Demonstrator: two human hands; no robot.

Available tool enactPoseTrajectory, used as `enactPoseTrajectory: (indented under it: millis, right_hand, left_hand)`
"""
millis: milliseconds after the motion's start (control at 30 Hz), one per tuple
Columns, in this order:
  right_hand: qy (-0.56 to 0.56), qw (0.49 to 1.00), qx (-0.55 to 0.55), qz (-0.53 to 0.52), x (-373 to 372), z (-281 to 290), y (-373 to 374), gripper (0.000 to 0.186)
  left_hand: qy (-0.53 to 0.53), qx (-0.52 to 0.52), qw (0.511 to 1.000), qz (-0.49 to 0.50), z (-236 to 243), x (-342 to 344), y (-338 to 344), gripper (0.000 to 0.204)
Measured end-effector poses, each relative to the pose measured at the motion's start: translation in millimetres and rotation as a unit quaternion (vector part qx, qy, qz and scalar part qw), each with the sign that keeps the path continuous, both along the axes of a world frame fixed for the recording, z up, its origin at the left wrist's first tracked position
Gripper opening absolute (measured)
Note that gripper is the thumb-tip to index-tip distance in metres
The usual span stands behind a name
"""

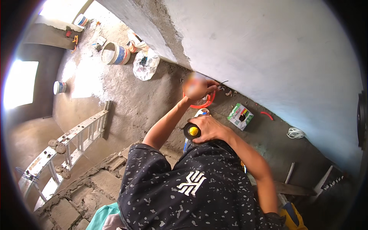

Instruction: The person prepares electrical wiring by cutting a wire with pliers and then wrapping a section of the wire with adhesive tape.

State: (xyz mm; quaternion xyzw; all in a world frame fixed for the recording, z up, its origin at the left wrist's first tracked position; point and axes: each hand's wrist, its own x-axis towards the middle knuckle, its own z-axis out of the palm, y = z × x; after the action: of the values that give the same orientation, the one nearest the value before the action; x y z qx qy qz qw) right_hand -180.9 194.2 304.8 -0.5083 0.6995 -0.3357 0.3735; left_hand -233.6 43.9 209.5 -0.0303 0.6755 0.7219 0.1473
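My left hand point(199, 87) reaches out toward the foot of the wall, and part of it is blurred. Its fingers are closed at a thin black wire point(223, 82) whose end sticks out to the right. Beneath this hand lies a coil of orange-red flexible tube point(207, 104). Closer to my body, my right hand point(209, 128) is wrapped round a black round object with a yellow middle point(193, 131), seen end-on; its kind is unclear. Just beyond my right hand lies a white and blue item point(202, 112), partly hidden.
A green and white box point(240, 116), a short red tube piece point(267, 115) and a white cable coil point(295, 133) lie along the wall point(268, 50). At left are a metal ladder point(76, 134), a bucket point(115, 53) and a plastic bag point(146, 66). Brickwork point(103, 182) is at lower left.
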Motion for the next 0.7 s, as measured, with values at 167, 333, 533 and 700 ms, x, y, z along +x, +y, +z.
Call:
enactPoseTrajectory:
  millis: [167,333,533,700]
  right_hand:
    - [0.067,0.995,-0.071,0.008,3.5,15.7,10.6,0.071]
    - [0.08,0.994,-0.074,0.003,5.2,31.0,7.7,0.071]
    - [0.026,0.994,-0.105,-0.007,2.7,51.1,12.4,0.073]
    - [-0.069,0.978,-0.189,-0.059,-17.1,73.8,39.4,0.07]
  left_hand:
    - [-0.066,0.104,0.992,0.022,2.0,3.7,-3.5,0.031]
    - [-0.086,0.126,0.988,0.008,-12.3,-0.9,3.1,0.025]
    - [-0.062,0.07,0.996,0.008,-25.5,-9.4,13.4,0.029]
    - [-0.056,0.234,0.97,0.009,-10.8,0.0,18.1,0.031]
